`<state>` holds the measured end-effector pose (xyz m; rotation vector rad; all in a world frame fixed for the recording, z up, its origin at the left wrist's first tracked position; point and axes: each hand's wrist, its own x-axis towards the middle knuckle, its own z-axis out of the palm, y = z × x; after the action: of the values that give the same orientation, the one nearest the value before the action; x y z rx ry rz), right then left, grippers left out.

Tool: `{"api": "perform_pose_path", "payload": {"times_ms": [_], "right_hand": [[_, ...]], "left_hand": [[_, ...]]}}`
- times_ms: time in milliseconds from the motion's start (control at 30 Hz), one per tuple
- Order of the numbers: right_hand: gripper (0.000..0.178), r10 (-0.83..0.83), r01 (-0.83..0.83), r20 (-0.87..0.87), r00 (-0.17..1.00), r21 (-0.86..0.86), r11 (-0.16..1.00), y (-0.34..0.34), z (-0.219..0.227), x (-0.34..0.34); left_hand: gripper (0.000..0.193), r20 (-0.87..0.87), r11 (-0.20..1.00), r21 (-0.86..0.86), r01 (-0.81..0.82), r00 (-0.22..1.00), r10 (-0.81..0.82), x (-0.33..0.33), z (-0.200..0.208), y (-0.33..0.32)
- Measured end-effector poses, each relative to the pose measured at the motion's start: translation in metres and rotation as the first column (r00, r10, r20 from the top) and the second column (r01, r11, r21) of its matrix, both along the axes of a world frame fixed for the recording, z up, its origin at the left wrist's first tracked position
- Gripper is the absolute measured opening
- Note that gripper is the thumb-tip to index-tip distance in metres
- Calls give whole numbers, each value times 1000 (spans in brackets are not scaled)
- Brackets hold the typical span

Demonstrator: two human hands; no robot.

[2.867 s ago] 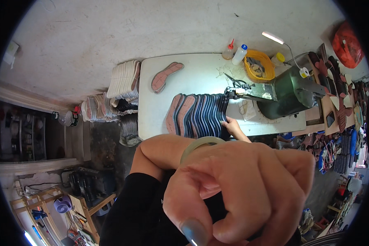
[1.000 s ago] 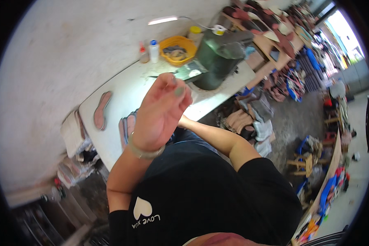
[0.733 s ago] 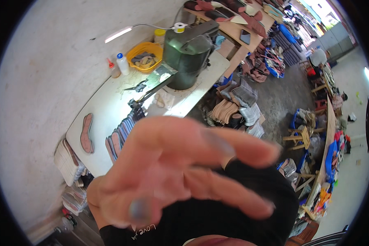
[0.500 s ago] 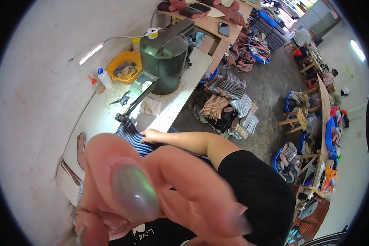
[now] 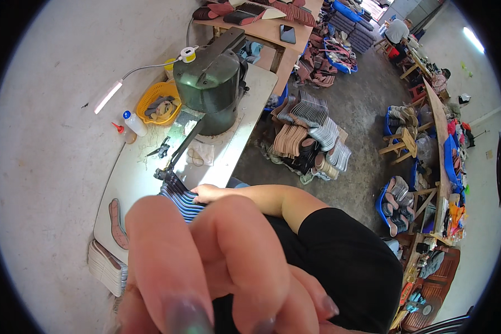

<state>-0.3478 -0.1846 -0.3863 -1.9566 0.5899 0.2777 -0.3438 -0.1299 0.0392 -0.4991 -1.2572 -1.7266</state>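
Observation:
My left hand [image 5: 228, 261] looms very large and blurred near the camera, its fingers bent and loosely apart. Nothing shows between them. Farther off, my right hand [image 5: 207, 193] grips the edge of a fanned row of dark insoles with pale blue edges [image 5: 181, 201]; its fingertips are partly hidden. The row lies on the white table [image 5: 145, 186], its far end by the needle end of a dark green sewing machine [image 5: 209, 100]. A single brown-pink insole [image 5: 116, 222] lies to the left, above a stack of pale insoles [image 5: 104, 267]. My left hand hides the row's near end.
Behind the machine's needle end are a yellow basket [image 5: 150, 100], a blue-capped bottle [image 5: 134, 123] and a red-tipped bottle [image 5: 126, 133]. A lit lamp [image 5: 108, 97] hangs by the wall. Bundled insoles [image 5: 312, 131] cover floor at right. A phone [image 5: 288, 34] lies on a wooden table. Another person [image 5: 397, 32] sits far off.
My left hand has turned and dropped slightly, its fingers now pointing down. The view has shifted a little. My right hand stays on the insoles.

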Motion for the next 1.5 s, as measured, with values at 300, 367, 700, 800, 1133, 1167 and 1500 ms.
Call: {"api": "perform_pose_path", "payload": {"times_ms": [300,367,700,800,1133,1167,1500], "right_hand": [[43,60,-62,-110,992,-19,998,10,12,15],[46,126,-134,-88,988,-90,987,-2,-5,10],[43,14,-14,-33,999,-10,1000,3,10,5],[41,10,-9,-50,999,27,1000,-1,19,3],[37,1,2,-49,999,50,999,0,17,4],[37,5,-3,-48,999,44,999,-1,19,3],[42,75,-78,-52,996,-41,996,-4,10,6]], "left_hand": [[25,114,605,345,-717,672,732,-2,-5,43],[26,369,384,338,-859,496,786,17,-46,27],[30,878,-640,-311,-703,-470,90,142,-280,168],[43,876,-607,-460,-648,-442,-193,172,-390,251],[51,803,-509,-596,-620,-452,-390,112,-449,252],[51,782,-519,-623,-584,-468,-412,113,-452,253],[47,742,-547,-670,-502,-473,-475,103,-455,242]]}}
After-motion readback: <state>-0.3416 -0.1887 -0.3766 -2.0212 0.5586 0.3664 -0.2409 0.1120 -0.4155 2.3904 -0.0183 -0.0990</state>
